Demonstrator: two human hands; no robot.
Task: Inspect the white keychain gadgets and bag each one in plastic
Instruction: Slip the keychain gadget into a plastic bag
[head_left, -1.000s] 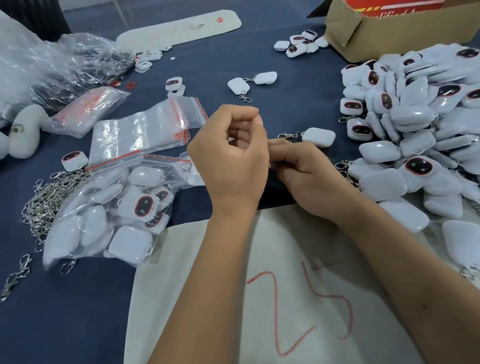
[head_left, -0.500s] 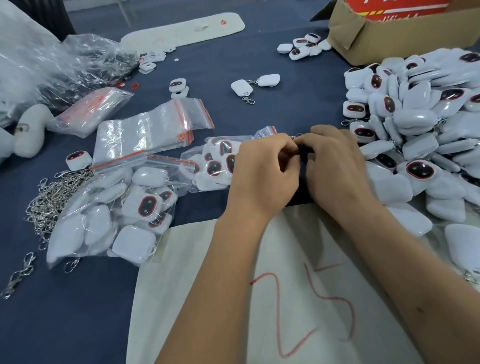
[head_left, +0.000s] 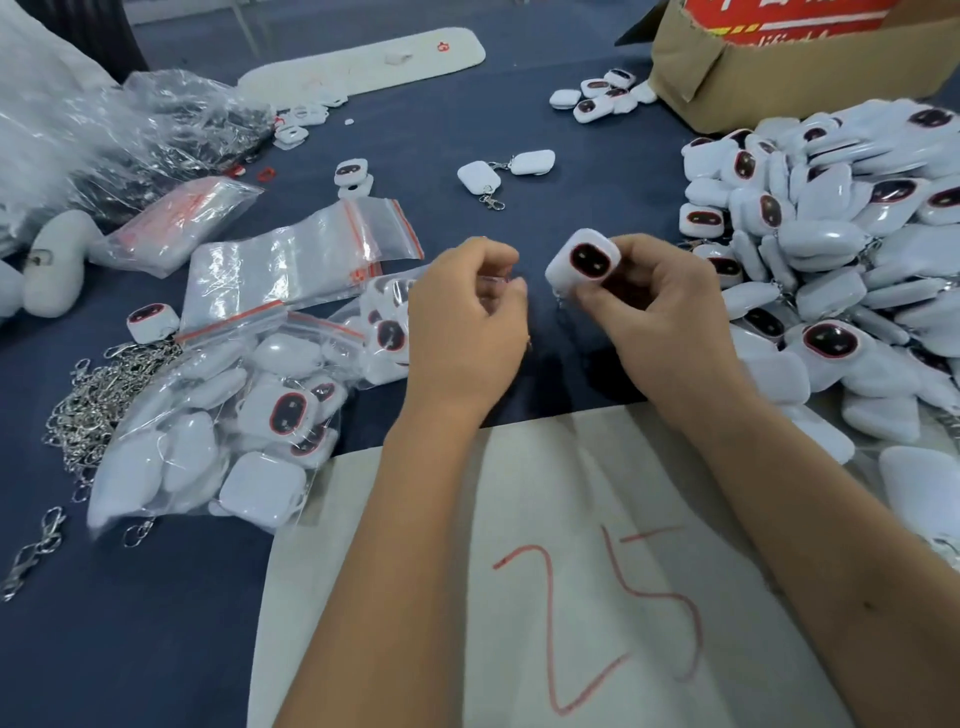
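Observation:
My right hand (head_left: 660, 312) pinches a white keychain gadget (head_left: 584, 265) above the dark blue table, its dark red-rimmed face turned up toward me; a bit of chain hangs under it. My left hand (head_left: 467, 327) hovers just left of it with fingers curled, and nothing shows in them. A big pile of loose gadgets (head_left: 841, 249) lies right of my right hand. Empty zip bags (head_left: 296, 265) with red seals lie to the left. Two clear bags packed with gadgets (head_left: 218, 431) sit below them, the smaller bag (head_left: 379, 332) partly behind my left hand.
A heap of metal clasps (head_left: 98, 400) lies at the left edge. A cardboard box (head_left: 779, 78) stands at the back right. A pale sheet marked "25" (head_left: 571, 519) lies under my forearms. Two loose gadgets (head_left: 480, 174) sit mid-table. Crumpled plastic (head_left: 130, 130) fills the back left.
Both hands came together on a gadget lying on the table. My right hand has lifted it and turned its face up, and my left hand has drawn off to the left.

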